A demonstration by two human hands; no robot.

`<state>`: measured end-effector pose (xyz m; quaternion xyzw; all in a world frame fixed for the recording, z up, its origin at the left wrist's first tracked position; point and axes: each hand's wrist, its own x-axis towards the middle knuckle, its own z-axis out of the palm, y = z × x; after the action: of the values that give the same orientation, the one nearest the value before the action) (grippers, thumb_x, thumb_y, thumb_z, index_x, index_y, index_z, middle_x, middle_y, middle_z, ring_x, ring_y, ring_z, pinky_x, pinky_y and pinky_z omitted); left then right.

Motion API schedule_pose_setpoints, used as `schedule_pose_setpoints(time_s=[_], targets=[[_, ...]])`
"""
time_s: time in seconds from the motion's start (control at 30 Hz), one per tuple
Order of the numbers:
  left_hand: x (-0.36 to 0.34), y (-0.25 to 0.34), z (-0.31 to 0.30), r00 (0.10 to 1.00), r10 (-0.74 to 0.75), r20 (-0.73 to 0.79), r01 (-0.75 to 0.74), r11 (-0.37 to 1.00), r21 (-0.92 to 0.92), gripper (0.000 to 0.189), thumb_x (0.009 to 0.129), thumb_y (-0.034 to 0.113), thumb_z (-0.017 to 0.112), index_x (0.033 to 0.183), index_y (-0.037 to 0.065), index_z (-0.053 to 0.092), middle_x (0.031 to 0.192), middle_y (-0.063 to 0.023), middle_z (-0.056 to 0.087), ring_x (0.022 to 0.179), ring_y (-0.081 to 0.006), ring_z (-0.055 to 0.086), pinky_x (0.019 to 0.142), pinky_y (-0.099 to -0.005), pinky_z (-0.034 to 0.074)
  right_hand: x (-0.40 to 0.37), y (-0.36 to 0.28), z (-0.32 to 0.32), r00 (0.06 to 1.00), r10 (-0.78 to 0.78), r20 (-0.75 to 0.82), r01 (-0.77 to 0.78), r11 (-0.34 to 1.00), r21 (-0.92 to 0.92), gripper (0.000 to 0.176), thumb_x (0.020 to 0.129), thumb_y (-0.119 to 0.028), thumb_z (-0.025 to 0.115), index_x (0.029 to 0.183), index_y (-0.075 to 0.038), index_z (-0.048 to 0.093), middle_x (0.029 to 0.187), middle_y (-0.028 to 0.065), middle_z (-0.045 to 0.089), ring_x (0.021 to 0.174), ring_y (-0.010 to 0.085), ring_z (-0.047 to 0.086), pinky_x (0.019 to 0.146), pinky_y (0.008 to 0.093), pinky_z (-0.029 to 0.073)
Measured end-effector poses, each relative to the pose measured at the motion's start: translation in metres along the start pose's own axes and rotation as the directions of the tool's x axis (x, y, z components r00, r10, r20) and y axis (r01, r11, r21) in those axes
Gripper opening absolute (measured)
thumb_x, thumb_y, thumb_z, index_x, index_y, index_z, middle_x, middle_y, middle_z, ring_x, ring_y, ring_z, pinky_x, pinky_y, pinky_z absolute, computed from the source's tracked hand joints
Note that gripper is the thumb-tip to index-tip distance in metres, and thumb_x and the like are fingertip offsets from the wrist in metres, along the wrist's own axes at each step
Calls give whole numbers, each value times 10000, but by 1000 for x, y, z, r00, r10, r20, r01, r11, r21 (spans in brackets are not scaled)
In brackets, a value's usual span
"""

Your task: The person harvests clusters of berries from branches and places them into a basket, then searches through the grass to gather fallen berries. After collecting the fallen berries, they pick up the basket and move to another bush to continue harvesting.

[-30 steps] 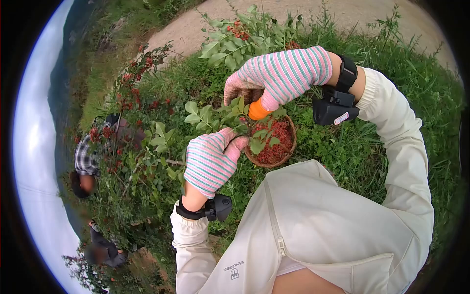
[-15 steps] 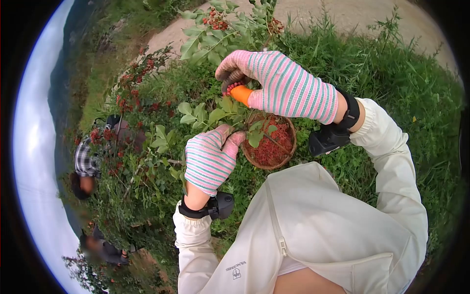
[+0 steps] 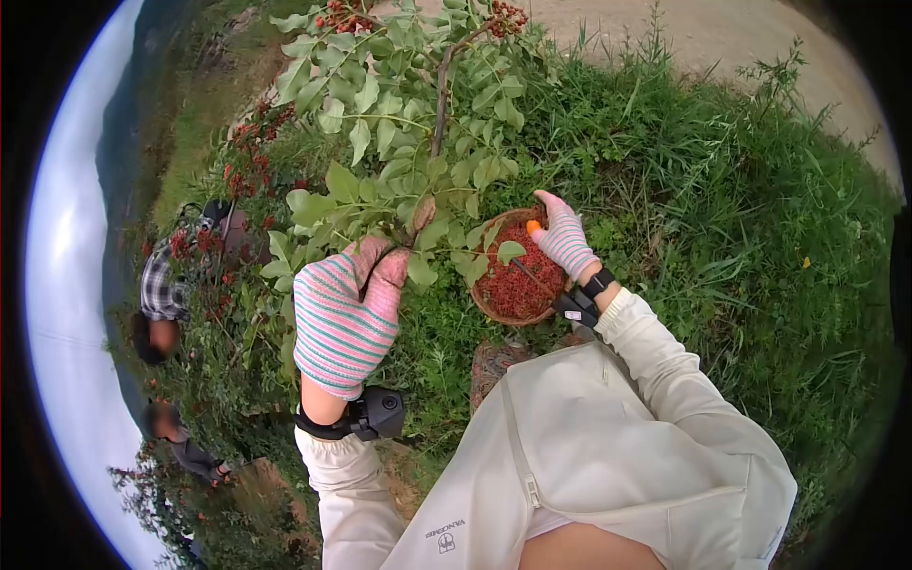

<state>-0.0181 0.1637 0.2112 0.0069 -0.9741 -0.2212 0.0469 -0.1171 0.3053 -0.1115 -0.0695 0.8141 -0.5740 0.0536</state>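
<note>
My left hand [image 3: 344, 304], in a pink and green striped glove, grips a leafy branch [image 3: 432, 123] low on its stem and holds it up. Red berry clusters [image 3: 347, 19] sit at the branch's top. My right hand [image 3: 562, 237], in the same kind of glove with an orange fingertip cap, reaches down over the rim of a round woven basket [image 3: 483, 299] on the grass. The basket is full of red berries [image 3: 518, 280]. Whether the right fingers hold anything I cannot see.
Tall grass [image 3: 722, 218] surrounds the basket, with a bare dirt path [image 3: 741, 38] beyond. Bushes with red berries [image 3: 247, 161] stand at the left. Two other people [image 3: 161, 304] [image 3: 185, 446] work among them, lower left.
My right hand left the branch and dropped down to the basket. My left hand raised the branch, which now stands taller and fills the upper middle.
</note>
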Motion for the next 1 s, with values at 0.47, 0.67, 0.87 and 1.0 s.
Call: schedule_pose_setpoints(time_s=[0.47,0.67,0.87,1.0], targets=[[67,-43,98,994,10,113,-49,934,355,353,856,339,505,845,11,636,690,-205,599,688,-381,581,629,-427,466,-52,56,-138,894,306,-326,-190,920,344,318,786,28,462,1095,26,532,1032,92,587,930,156,558,871,260,414],[46,-56,125,981,-1,194,-43,974,224,300,820,302,545,856,22,646,712,-212,607,707,-373,594,659,-421,479,-122,33,-152,852,377,-362,-283,915,288,314,775,33,460,1074,13,551,1000,71,587,901,135,551,852,237,415],[25,-31,94,983,168,71,-179,967,181,299,809,301,553,790,14,635,602,-206,580,604,-369,589,579,-424,480,-128,-33,-148,902,239,-358,-88,917,390,375,734,39,441,1097,27,532,1018,71,584,917,124,553,860,242,420],[9,-14,85,974,223,33,-225,958,178,303,816,302,543,801,16,642,578,-203,575,580,-361,588,562,-423,477,-133,-82,-159,924,109,-366,13,949,316,366,751,7,462,1108,25,535,1015,58,587,873,108,556,804,235,442]])
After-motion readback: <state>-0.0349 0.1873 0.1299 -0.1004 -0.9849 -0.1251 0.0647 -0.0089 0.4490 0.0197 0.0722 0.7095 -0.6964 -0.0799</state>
